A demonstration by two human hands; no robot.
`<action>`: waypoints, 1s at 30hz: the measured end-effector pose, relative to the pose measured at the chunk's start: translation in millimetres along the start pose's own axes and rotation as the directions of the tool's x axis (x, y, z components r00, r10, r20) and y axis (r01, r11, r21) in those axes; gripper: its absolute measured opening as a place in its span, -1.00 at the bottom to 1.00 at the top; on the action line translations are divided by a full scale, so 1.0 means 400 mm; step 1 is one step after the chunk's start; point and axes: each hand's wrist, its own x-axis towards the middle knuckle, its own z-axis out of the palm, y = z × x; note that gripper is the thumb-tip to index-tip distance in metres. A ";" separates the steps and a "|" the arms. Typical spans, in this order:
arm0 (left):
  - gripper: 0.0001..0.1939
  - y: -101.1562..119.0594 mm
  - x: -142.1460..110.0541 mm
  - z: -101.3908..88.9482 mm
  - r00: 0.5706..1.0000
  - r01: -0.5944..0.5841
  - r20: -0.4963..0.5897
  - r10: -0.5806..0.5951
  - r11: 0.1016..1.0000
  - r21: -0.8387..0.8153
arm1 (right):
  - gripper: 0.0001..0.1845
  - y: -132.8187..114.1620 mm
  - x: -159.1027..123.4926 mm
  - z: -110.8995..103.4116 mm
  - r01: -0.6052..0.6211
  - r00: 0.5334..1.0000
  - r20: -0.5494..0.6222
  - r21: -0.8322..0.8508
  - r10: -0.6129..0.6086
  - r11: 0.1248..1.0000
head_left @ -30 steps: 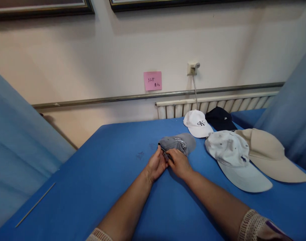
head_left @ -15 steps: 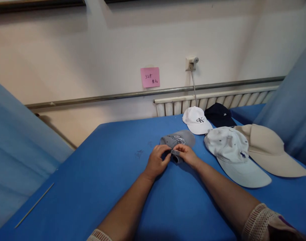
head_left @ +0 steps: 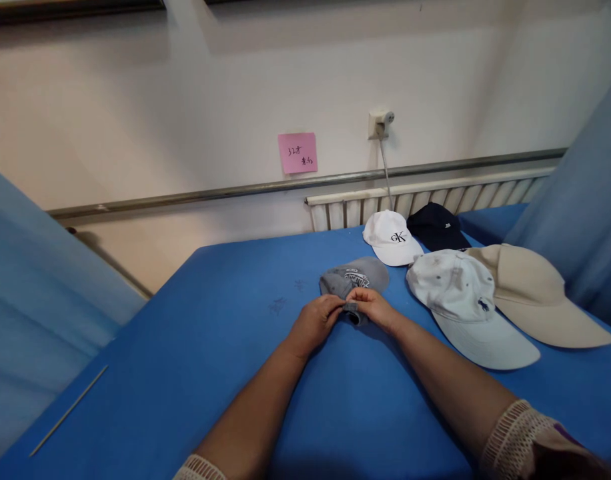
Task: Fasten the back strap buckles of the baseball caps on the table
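A grey cap (head_left: 356, 276) with printed lettering lies on the blue-covered table (head_left: 225, 373), its back facing me. My left hand (head_left: 315, 322) and my right hand (head_left: 373, 308) meet at the cap's rear strap (head_left: 351, 308). Both pinch that strap with closed fingers. The strap end is partly hidden between my fingertips.
To the right lie a pale patterned cap (head_left: 465, 303), a beige cap (head_left: 530, 293), a white cap with a black logo (head_left: 391, 237) and a dark navy cap (head_left: 435, 227). A thin stick (head_left: 68, 410) rests near the table's left edge. A radiator (head_left: 425, 200) and a pink note (head_left: 297, 153) are on the wall.
Both hands shifted from the cap's near side onto its rear strap and pinched it. The cap turned slightly. The camera tilted down a little.
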 end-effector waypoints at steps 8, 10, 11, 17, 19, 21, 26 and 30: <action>-0.81 0.014 0.001 0.030 0.991 0.107 -0.101 -0.085 0.965 0.239 | -0.68 0.013 0.007 0.000 -0.029 1.000 0.004 0.031 0.029 0.999; -0.84 0.012 0.005 0.034 0.982 0.146 -0.137 -0.127 0.979 0.139 | -0.67 0.013 0.008 0.000 -0.001 1.000 0.022 0.013 0.001 1.000; -0.85 0.009 0.008 0.036 0.973 0.175 -0.161 -0.164 0.983 0.055 | -0.66 0.013 0.008 0.001 0.023 0.999 0.033 0.005 -0.024 1.000; -0.82 -0.029 0.027 0.055 0.797 0.435 -0.055 -0.601 0.635 -0.638 | -0.66 0.009 0.007 0.007 0.140 0.988 0.080 -0.046 -0.136 0.989; -0.76 -0.039 0.024 0.055 0.830 0.416 0.001 -0.557 0.619 -0.666 | -0.67 0.011 0.008 0.007 0.138 0.988 0.081 -0.070 -0.132 0.988; -0.72 -0.039 0.017 0.045 0.914 0.320 -0.035 -0.405 0.771 -0.551 | -0.67 0.012 0.009 0.005 0.128 0.990 0.077 -0.079 -0.122 0.989; -0.69 -0.017 -0.001 0.012 0.995 0.095 -0.011 -0.097 0.989 -0.116 | -0.66 0.011 0.008 0.000 0.103 0.991 0.096 -0.079 -0.096 0.992; -0.76 -0.015 0.003 0.027 0.968 0.217 -0.072 -0.238 0.950 -0.227 | -0.66 0.009 0.005 0.003 0.124 0.989 0.091 -0.083 -0.116 0.989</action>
